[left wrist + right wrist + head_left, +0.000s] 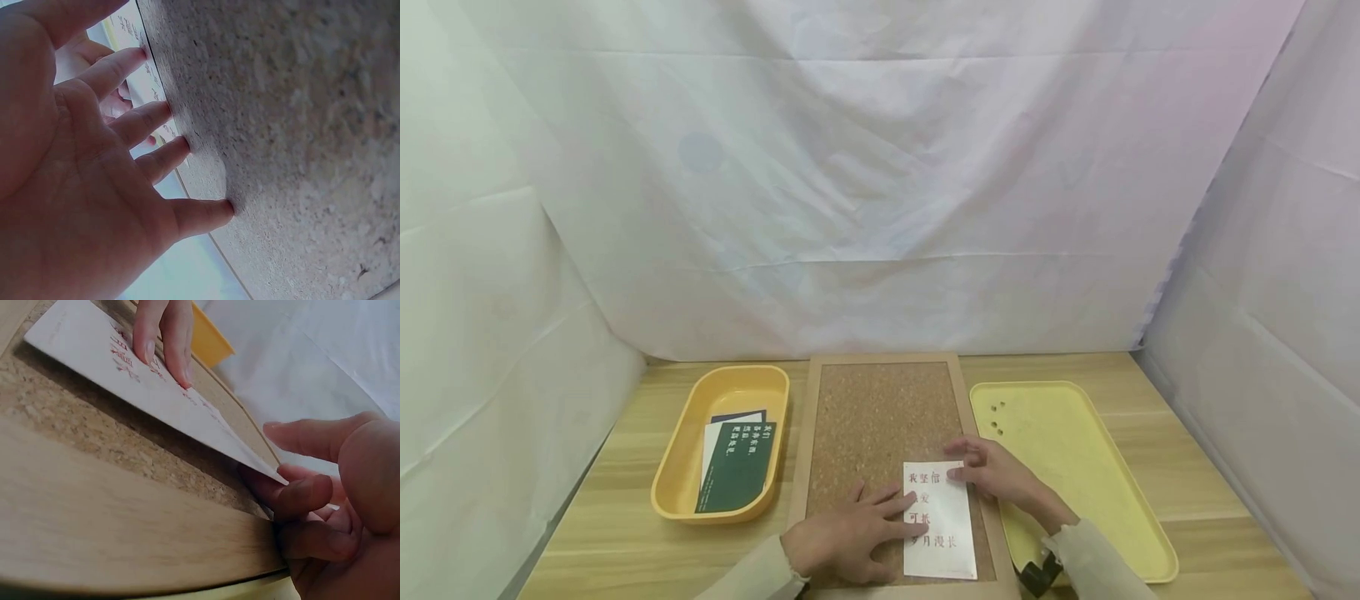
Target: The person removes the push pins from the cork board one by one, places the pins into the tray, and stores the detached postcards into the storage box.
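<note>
A white card with red Chinese characters point(940, 554) lies upright to me on the lower right of a framed corkboard point(887, 408). My left hand point(850, 533) spreads its fingers palm down; index and middle fingertips rest on the card's left part, while the little finger touches cork. At the card's upper right is my right hand point(1000, 475). In the right wrist view, the card's near long edge point(156, 422) stands raised off the cork. Loosely bent fingers point(303, 497) reach under its corner, and the thumb is held apart above it.
Left of the board, an orange-yellow bin point(664, 475) holds several cards, with a dark green card point(737, 471) on top. A pale yellow tray point(1075, 467) on the right carries several small pieces point(996, 425) near its far left corner. White cloth point(880, 208) hangs around the wooden table.
</note>
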### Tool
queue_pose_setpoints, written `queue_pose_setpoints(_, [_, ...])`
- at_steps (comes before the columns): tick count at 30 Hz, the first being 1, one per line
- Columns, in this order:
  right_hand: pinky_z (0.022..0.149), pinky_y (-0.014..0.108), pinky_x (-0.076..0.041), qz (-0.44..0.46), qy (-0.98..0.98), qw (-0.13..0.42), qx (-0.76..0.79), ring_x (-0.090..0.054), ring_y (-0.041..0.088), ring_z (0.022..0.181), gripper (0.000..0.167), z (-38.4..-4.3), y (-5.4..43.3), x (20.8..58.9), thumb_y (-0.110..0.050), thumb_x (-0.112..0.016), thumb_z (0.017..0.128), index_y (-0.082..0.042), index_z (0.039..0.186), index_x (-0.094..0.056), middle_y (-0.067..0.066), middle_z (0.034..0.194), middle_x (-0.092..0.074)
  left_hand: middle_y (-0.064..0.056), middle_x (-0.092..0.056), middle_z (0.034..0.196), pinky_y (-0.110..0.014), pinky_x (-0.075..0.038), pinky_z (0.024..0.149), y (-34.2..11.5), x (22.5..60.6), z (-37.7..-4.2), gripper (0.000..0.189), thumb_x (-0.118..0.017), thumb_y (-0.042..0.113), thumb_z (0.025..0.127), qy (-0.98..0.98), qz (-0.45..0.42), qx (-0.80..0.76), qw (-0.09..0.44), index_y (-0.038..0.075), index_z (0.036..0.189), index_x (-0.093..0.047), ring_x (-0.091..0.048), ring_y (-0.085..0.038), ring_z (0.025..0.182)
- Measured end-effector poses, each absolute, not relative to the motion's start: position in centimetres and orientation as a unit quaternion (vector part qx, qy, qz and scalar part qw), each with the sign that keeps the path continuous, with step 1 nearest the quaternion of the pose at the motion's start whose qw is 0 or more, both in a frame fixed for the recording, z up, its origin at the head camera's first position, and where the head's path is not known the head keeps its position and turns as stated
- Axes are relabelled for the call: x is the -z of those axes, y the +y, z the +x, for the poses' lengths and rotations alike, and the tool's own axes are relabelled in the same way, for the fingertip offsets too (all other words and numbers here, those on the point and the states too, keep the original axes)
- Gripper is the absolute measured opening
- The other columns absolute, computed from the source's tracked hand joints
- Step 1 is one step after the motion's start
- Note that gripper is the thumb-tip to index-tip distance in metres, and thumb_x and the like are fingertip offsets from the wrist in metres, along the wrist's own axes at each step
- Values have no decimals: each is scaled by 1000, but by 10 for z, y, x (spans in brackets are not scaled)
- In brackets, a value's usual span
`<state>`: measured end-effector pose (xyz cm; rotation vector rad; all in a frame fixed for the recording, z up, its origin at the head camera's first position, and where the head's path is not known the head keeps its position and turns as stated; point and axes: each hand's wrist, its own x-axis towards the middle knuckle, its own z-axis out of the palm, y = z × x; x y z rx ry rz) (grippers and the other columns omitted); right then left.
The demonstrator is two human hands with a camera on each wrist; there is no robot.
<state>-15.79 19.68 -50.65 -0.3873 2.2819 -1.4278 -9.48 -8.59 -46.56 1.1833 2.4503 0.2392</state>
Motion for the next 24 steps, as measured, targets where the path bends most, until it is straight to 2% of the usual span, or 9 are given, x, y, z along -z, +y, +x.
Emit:
queue_pose_setpoints(2, [45, 18, -38, -152, 813, 217, 518, -45, 7, 49, 46, -158, 198, 507, -19, -71, 90, -7, 132, -59, 8, 79, -68, 9, -29, 161, -65, -31, 111, -86, 466, -95, 63, -69, 46, 89, 878, 424, -87, 204, 45, 147, -43, -25, -24, 150])
queue_pose_setpoints(3, [49, 18, -42, -163, 810, 219, 518, -51, 8, 54, 45, -158, 199, 508, -18, -72, 90, -7, 132, -60, 9, 87, -70, 9, -29, 161, -65, -31, 111, -86, 466, -95, 64, -69, 46, 89, 878, 424, -87, 204, 45, 147, -43, -25, -24, 150])
queue_pose_setpoints(6, [68, 20, -50, -193, 805, 223, 514, -65, 15, 82, 39, -158, 200, 508, -18, -72, 89, -10, 126, -65, 12, 115, -70, 9, -29, 161, -65, -30, 111, -86, 466, -95, 64, -69, 46, 89, 878, 425, -85, 202, 45, 147, -43, -25, -24, 150])
queue_pose_setpoints(8, [82, 22, -50, -208, 808, 221, 505, -65, 20, 102, 34, -157, 201, 509, -19, -73, 88, -13, 121, -69, 10, 127, -66, 9, -29, 161, -65, -30, 112, -86, 467, -95, 64, -69, 47, 88, 879, 424, -84, 201, 46, 147, -42, -24, -24, 150])
queue_pose_setpoints(10, [90, 23, -48, -217, 812, 219, 496, -61, 24, 113, 32, -156, 201, 509, -20, -74, 87, -16, 119, -71, 9, 131, -65, 9, -29, 161, -65, -30, 112, -86, 467, -95, 64, -69, 47, 89, 879, 424, -83, 202, 46, 147, -42, -24, -23, 150])
queue_pose_setpoints(13, [95, 28, -48, -223, 819, 213, 484, -60, 29, 118, 34, -156, 201, 508, -21, -76, 86, -17, 119, -72, 7, 131, -65, 9, -29, 161, -65, -30, 112, -86, 467, -95, 64, -69, 47, 89, 879, 424, -82, 204, 46, 147, -42, -25, -23, 150])
queue_pose_setpoints(18, [105, 48, -44, -238, 817, 209, 482, -55, 36, 127, 35, -155, 200, 506, -19, -76, 85, -15, 119, -72, 10, 133, -64, 9, -30, 161, -65, -30, 112, -86, 466, -94, 64, -69, 46, 89, 879, 425, -83, 200, 45, 147, -43, -26, -24, 150])
queue_pose_setpoints(21, [103, 38, -45, -244, 814, 212, 482, -57, 31, 124, 35, -155, 201, 505, -17, -77, 84, -14, 118, -72, 11, 134, -63, 9, -29, 161, -65, -30, 112, -86, 467, -94, 64, -69, 47, 89, 879, 424, -84, 200, 45, 147, -43, -25, -24, 150])
queue_pose_setpoints(24, [86, 22, -47, -248, 813, 212, 482, -62, 18, 100, 35, -155, 201, 505, -15, -78, 84, -12, 119, -72, 14, 134, -62, 9, -28, 161, -65, -29, 112, -87, 467, -95, 64, -69, 47, 89, 879, 424, -86, 202, 46, 147, -42, -25, -24, 150])
